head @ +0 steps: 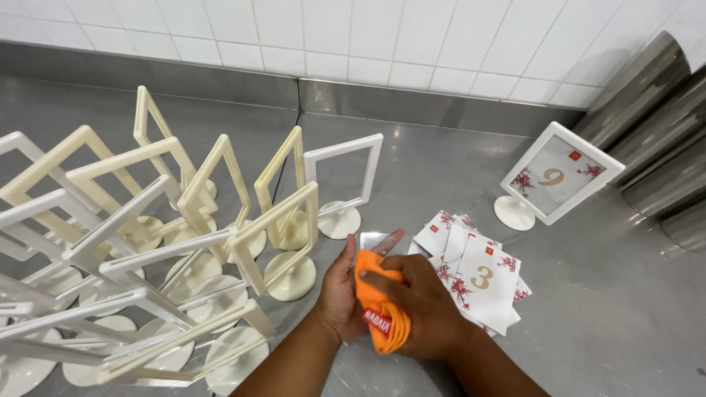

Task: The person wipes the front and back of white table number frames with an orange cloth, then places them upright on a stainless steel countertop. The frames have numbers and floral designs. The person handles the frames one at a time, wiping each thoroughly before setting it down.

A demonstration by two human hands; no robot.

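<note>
L hand (344, 288) spread flat under a clear panel (373, 240), mostly hidden; R hand (421, 303) clenched on orange cloth (379, 305), pressing it onto the panel. Empty frames (184, 235) left, partly cut off.

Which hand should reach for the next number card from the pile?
Right, probably. The card pile lies just beside the right hand, though that hand presses the orange cloth. The left hand sits on the far side, backing a clear sheet under the cloth.
</note>
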